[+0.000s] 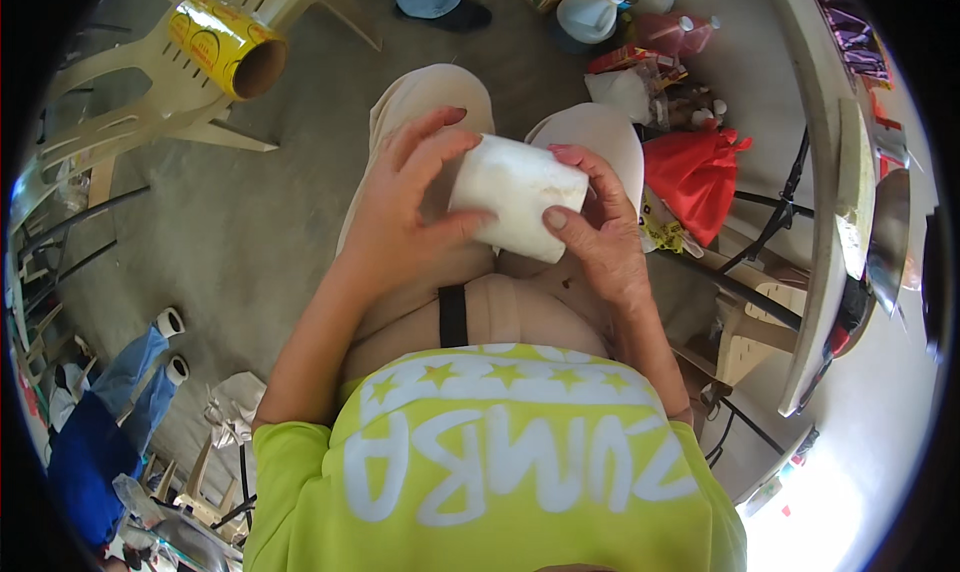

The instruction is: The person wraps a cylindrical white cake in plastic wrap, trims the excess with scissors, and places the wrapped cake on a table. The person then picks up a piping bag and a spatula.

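Observation:
A short, thick white roll or block (517,189), its material hard to tell, is held over my lap between both hands. My left hand (424,189) is at its left end, fingertips on the upper edge and thumb over the lower front; the hand is slightly blurred. Around the right end curl the fingers of my right hand (600,219), with the thumb pressed on the front face. Beneath the white piece are my knees in beige trousers (427,107).
A yellow printed tube (225,47) lies on a plastic chair (161,84) at upper left. Plastic jugs (589,17) and a red bag (694,182) are on the right, beside a table edge (814,272). Other people are ahead and at lower left.

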Demonstrator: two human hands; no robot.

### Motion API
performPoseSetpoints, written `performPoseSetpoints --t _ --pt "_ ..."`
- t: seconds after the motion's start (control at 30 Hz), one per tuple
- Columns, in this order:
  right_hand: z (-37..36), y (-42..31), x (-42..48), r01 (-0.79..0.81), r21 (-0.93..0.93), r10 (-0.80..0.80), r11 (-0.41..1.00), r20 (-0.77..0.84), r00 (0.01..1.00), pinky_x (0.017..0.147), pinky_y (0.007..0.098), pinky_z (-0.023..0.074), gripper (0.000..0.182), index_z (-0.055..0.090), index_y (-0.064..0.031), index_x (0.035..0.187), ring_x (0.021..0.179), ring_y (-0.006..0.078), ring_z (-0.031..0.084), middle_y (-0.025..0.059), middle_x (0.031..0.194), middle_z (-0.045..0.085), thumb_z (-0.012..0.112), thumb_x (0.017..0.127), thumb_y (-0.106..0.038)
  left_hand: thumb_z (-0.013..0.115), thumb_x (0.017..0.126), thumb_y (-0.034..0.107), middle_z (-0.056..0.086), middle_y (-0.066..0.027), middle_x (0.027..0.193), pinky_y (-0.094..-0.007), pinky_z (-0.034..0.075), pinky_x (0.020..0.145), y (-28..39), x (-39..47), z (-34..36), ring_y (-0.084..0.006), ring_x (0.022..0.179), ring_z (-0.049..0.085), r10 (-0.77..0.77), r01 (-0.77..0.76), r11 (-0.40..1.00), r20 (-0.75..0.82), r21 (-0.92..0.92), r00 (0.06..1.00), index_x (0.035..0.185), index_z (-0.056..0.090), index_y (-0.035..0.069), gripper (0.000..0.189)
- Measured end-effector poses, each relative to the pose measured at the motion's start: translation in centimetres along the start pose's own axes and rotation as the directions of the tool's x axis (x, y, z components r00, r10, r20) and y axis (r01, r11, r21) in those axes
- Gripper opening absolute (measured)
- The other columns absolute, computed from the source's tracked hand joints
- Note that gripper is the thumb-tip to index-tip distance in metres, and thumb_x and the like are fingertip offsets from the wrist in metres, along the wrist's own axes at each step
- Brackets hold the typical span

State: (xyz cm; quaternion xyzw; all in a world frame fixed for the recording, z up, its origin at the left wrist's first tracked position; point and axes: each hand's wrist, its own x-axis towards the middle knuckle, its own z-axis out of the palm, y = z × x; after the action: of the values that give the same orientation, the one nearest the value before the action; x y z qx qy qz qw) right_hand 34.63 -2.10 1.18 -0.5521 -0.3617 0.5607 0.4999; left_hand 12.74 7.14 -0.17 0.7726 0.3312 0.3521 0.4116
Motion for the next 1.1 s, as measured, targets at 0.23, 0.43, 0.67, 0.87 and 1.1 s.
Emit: performPoseSetpoints --t 0.23,0.43,0.67,0.87,1.1 --pt "0.0 -2.1 -0.1 -0.125 0.204 0.057 0.971 0.311 0.949 0.107 0.0399 0.0445 0.087 0.036 -0.0081 0.15 0.135 0.0221 0.043 0.0093 0.146 0.043 0.083 0.077 -0.007 0.089 0.052 0.032 0.04 -0.0113 0.157 -0.0539 0.03 0.117 5.2 2.6 -3.0 -0.043 0.147 0.028 0.148 -0.268 0.946 0.49 0.183 0.859 0.147 0.048 0.011 0.105" --pt "-0.1 -1.5 3.0 -0.178 0.153 0.09 0.972 0.455 0.886 0.108 0.0409 0.0431 0.113 0.01 -0.0086 0.159 0.137 0.0273 0.041 0.0131 0.151 0.038 0.086 0.076 -0.012 0.089 0.05 0.029 0.034 -0.0163 0.16 -0.0469 0.032 0.118 4.0 1.8 -3.1 -0.0394 0.147 0.031 0.057 -0.087 0.996 0.579 0.025 0.814 0.155 0.034 0.006 0.12" --pt "0.3 -0.4 2.3 0.002 0.115 -0.03 0.993 0.247 0.969 0.102 0.0393 0.0464 0.093 0.03 -0.0101 0.155 0.13 0.0284 0.049 0.0149 0.147 0.046 0.084 0.08 -0.022 0.084 0.056 0.022 0.039 -0.0207 0.155 -0.0442 0.04 0.112 3.9 0.0 -2.8 -0.0396 0.138 0.044 -0.044 0.019 0.998 0.45 0.059 0.892 0.152 0.037 0.003 0.109" --pt "0.2 -2.0 -0.1 0.496 -0.576 -0.476 0.65 0.201 0.856 0.084 0.0372 0.0541 0.045 0.067 -0.0091 0.125 0.106 0.0275 0.06 0.0132 0.131 0.059 0.08 0.082 -0.012 0.081 0.057 0.02 0.045 -0.021 0.151 -0.0446 0.043 0.109 4.0 -1.2 -1.5 -0.0396 0.132 0.05 -0.041 0.007 0.993 0.285 0.118 0.958 0.149 0.041 0.001 0.102" --pt "3.1 -1.9 -0.4 0.58 -0.725 -0.57 0.372 0.315 0.759 0.084 0.0407 0.0543 0.035 0.074 -0.012 0.111 0.104 0.0313 0.059 0.0079 0.123 0.062 0.082 0.076 -0.011 0.081 0.057 0.019 0.044 -0.021 0.151 -0.0453 0.044 0.109 4.6 -1.2 -0.7 -0.0395 0.132 0.049 -0.072 0.037 0.987 0.223 0.153 0.972 0.148 0.042 0.0 0.1"
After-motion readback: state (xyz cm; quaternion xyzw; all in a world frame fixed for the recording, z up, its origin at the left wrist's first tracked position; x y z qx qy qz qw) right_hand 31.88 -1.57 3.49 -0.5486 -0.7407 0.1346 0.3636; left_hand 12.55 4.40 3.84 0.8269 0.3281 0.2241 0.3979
